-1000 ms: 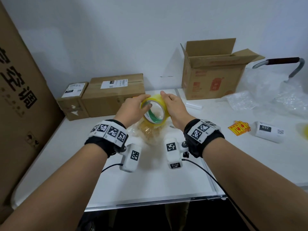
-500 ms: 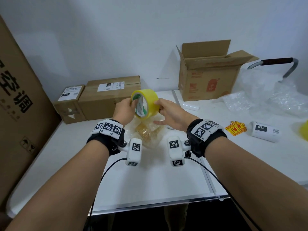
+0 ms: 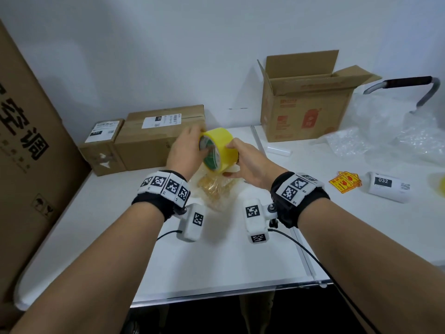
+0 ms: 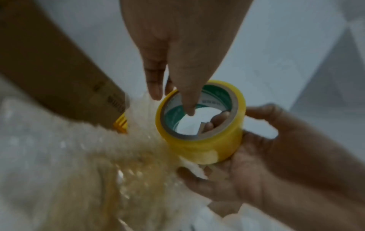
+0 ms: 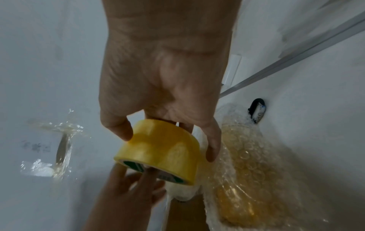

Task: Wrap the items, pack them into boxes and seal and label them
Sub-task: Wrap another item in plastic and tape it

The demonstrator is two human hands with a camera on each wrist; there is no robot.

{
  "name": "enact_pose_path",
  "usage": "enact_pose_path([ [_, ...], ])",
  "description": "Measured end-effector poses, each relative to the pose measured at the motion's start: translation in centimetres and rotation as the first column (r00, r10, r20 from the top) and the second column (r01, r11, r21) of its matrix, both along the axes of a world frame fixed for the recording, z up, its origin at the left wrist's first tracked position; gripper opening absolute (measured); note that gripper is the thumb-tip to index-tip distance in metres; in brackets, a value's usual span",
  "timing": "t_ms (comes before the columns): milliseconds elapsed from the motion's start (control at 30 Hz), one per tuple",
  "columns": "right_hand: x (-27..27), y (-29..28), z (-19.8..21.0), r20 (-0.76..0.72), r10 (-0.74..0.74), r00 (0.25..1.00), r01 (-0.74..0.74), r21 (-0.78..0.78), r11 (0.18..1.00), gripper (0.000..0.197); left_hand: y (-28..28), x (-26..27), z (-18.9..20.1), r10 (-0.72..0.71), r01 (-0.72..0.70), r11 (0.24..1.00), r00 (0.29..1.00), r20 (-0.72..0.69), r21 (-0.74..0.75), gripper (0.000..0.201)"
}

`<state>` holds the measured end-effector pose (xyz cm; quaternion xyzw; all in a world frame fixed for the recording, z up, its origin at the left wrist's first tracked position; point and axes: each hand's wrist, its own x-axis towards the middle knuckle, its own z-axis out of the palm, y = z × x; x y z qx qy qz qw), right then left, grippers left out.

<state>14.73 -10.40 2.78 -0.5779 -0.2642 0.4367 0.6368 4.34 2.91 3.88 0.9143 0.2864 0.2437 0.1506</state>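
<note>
Both hands hold a yellow tape roll (image 3: 220, 150) above the white table (image 3: 216, 256). My left hand (image 3: 199, 147) is at the roll's left face; in the left wrist view one digit reaches into the green-printed core (image 4: 213, 95) and another lies outside the rim. My right hand (image 3: 231, 161) grips the roll (image 5: 160, 150) round its outer band, with fingertips (image 4: 217, 121) showing inside the core. Just below the roll, a yellowish item wrapped in bubble wrap (image 3: 214, 189) lies on the table.
Two sealed, labelled boxes (image 3: 159, 138) (image 3: 101, 145) stand at the back left beside a tall carton (image 3: 24, 141). An open box (image 3: 305, 109) stands at the back right. Loose bubble wrap (image 3: 385, 143), red-yellow stickers (image 3: 345, 182) and a white label roll (image 3: 387, 186) lie to the right.
The roll has been turned between the hands, so its open face now points left and down. The left hand has shifted round onto that face.
</note>
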Motion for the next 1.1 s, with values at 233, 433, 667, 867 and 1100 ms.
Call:
enact_pose_path([
  [233,-0.5,0.0,0.7,-0.012,0.017,1.000,-0.017,0.021,1.000,0.026,1.2,-0.3,0.4,-0.112,0.112,0.994,0.994,-0.009,0.015,0.017],
  [433,-0.2,-0.3,0.2,-0.037,0.053,0.998,-0.050,0.067,0.996,0.023,0.7,0.0,-0.4,-0.065,0.079,0.946,0.996,0.055,-0.313,0.028],
  [667,-0.2,-0.2,0.1,-0.038,0.054,0.998,-0.052,0.049,0.997,0.033,0.8,0.6,-1.8,-0.025,0.096,0.759,0.993,0.120,-0.643,0.034],
  [867,0.4,-0.5,0.1,-0.077,0.053,0.996,-0.049,0.048,0.998,0.042,0.5,0.5,-1.7,-0.085,0.120,0.897,0.991,0.102,-0.426,0.033],
  [1100,0.2,-0.4,0.0,-0.067,0.042,0.997,-0.038,0.047,0.998,0.040,1.2,0.2,-2.8,-0.053,0.101,0.795,0.994,0.097,-0.598,0.034],
])
